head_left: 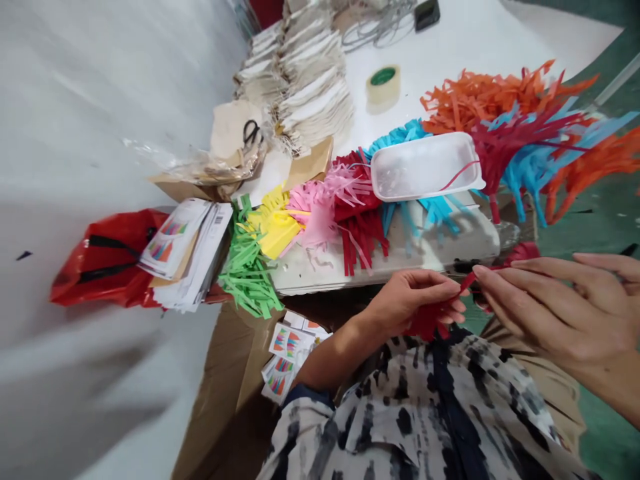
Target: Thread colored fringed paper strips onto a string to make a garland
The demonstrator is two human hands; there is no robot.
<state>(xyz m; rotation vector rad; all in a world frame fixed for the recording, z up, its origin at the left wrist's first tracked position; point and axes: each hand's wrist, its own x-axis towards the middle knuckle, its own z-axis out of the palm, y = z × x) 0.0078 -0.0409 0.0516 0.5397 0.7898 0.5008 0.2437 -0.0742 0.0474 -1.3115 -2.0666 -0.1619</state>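
Observation:
My left hand (413, 297) is closed in a pinch on a red paper tassel (433, 317), whose fringe hangs below my fingers. Facing it, my right hand (570, 303) pinches the twisted middle of the same tassel, and more red paper shows behind its fingers. Both hands are in front of my body, just off the table's near edge. Closest on the table are a white plastic tub (425, 167) with a red strip in it, a dark red tassel (357, 213) and blue tassels (440, 213).
Pink (317, 213), yellow (275, 223) and green tassels (250, 267) line the table's front. An orange tassel pile (500, 100) is at the right. Farther back are clear tape (383, 88), scissors (251, 132) and stacked cloth bundles (313, 87). Printed cards (287, 343) lie below the table.

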